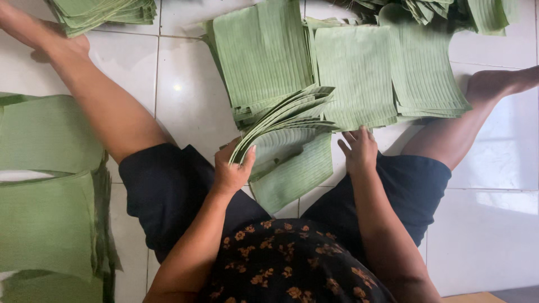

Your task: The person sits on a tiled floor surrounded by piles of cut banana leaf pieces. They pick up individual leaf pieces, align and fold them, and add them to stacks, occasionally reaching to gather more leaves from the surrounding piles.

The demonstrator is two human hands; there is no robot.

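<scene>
Several cut green leaf sheets [48, 185] lie stacked well off to the outside of my left hand [233, 168]. That hand is closed on a fanned bundle of leaf squares [286, 126], thumb over the near edges, the sheets curling up and away from my fingers toward the tall pile [261, 53] just beyond. My right hand [359, 151] lies flat and open, holding nothing, fingertips touching the near edge of the middle stack [356, 73]. Another stack [426, 73] sits beyond it, to the right.

Leaf sheets [292, 151] pale green, finely ribbed; floor tiles [185, 95] white; shorts [168, 185] black; top [292, 264] black, orange floral.
</scene>
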